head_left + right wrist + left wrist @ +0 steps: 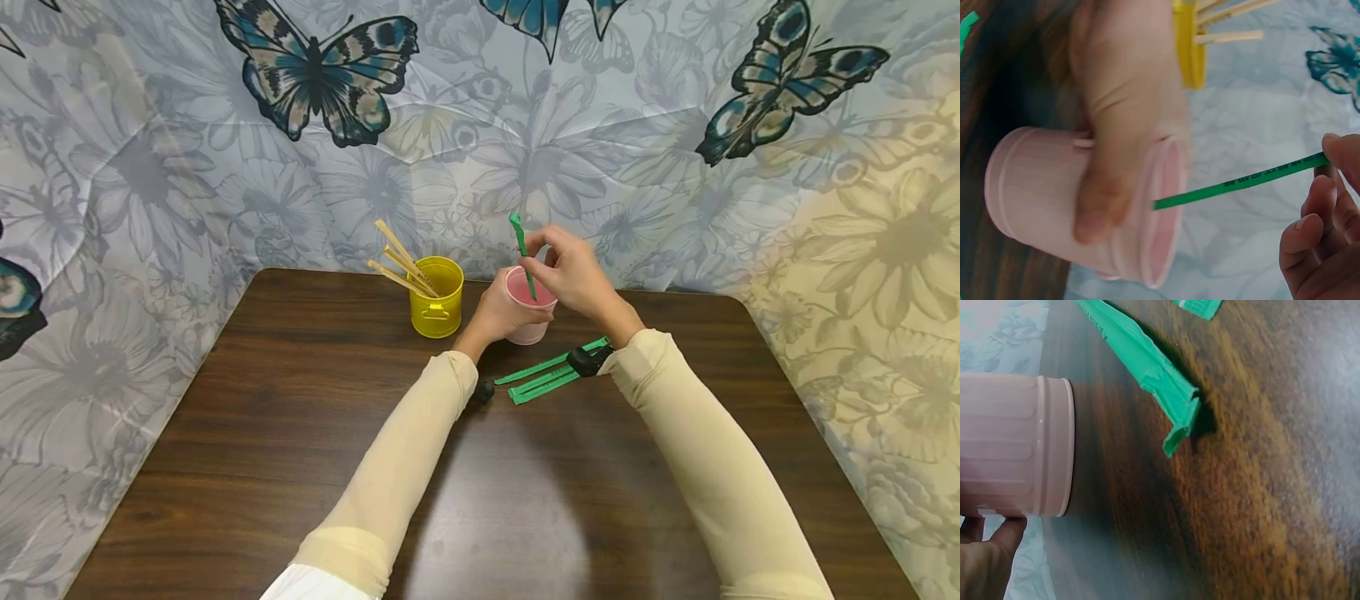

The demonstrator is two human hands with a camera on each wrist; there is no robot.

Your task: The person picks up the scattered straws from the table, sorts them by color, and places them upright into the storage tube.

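Note:
My left hand grips a pink cup, its thumb lying along the cup's side near the rim. Above the cup, my right hand pinches a narrow green strip with dark printing between thumb and fingers. The strip's lower end is inside the cup mouth, and its crumpled top sticks up past the fingers. Below the hands, several flat green printed wrappers lie on the table; one wrapper with a bent end shows close to the cup in the left wrist view.
A yellow bucket with several wooden sticks leaning out stands just left of the cup. The dark wooden table ends at the back against a butterfly-patterned cloth. Black wrist cameras hang near the wrappers.

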